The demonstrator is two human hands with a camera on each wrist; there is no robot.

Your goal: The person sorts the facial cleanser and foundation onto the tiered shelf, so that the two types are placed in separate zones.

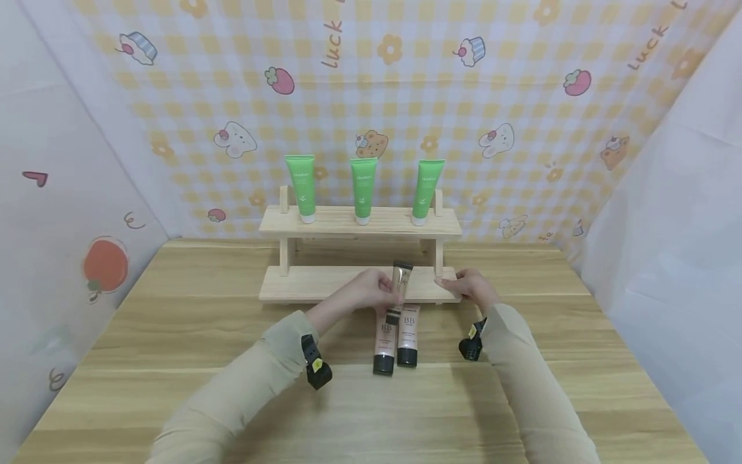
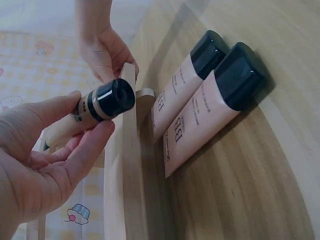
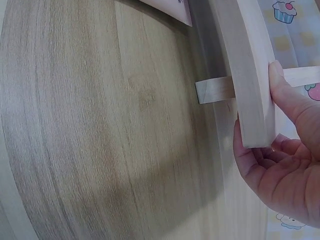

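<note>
My left hand (image 1: 371, 290) pinches a small gold-beige tube with a black cap (image 2: 102, 100), held just over the front of the lower shelf (image 1: 315, 283). In the head view its black cap points down toward me. My right hand (image 1: 471, 287) grips the right end of that shelf board (image 3: 252, 90), thumb on top and fingers underneath. Two pink BB tubes (image 1: 385, 341) (image 1: 408, 335) with black caps lie side by side on the table, in front of the wooden rack.
Three green tubes (image 1: 301, 187) (image 1: 363, 187) (image 1: 428, 187) stand on white caps along the upper shelf (image 1: 336, 222). A patterned cloth (image 1: 388, 96) hangs behind the rack. The wooden table (image 1: 174, 361) extends to both sides.
</note>
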